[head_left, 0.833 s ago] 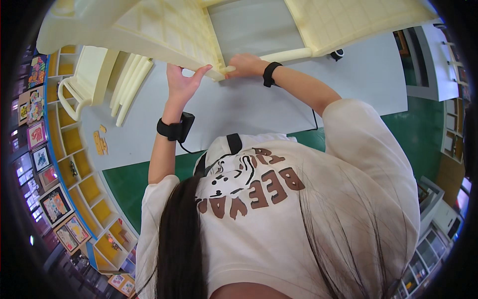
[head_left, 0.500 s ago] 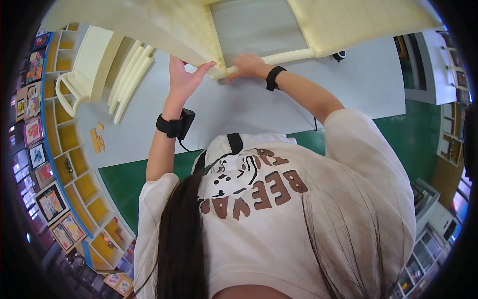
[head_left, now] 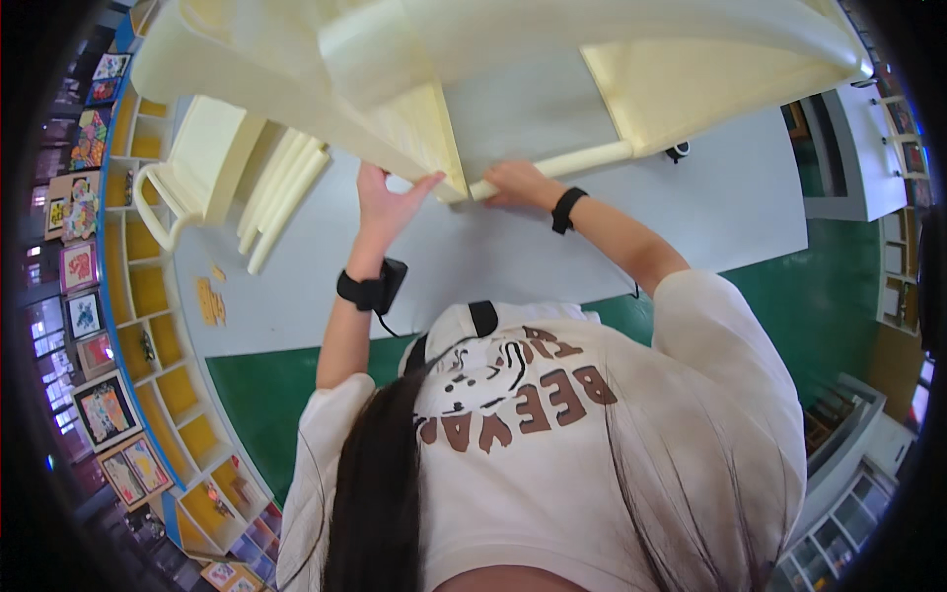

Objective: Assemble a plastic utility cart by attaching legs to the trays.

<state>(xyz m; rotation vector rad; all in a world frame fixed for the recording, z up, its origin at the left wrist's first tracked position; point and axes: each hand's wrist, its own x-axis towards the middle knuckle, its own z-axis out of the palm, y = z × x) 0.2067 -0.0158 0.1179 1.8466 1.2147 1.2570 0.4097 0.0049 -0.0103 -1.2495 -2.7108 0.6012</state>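
Observation:
A large cream plastic frame stands on the table before me. Its left side panel [head_left: 409, 128] is at the near corner, and my left hand [head_left: 387, 205] is closed on that panel's lower edge with the thumb along it. My right hand [head_left: 521, 185] wraps round the left end of a cream rod [head_left: 587, 158], right beside the panel's corner. At its other end the rod meets the right side panel [head_left: 681, 94]. A narrow dark line shows between rod end and left panel; whether they touch I cannot tell. A broad curved cream piece [head_left: 552, 35] spans the top.
On the grey table [head_left: 296, 306], at left, lie several loose cream rods [head_left: 281, 197] beside another cream panel piece [head_left: 202, 158] with a looped tube. Small wooden pieces [head_left: 209, 301] lie near the left edge. Shelves [head_left: 158, 326] with framed pictures run along the left.
The whole scene sits lower and slightly to the right in my view, and the curved top piece now shows. Both hands keep their grips at the same corner.

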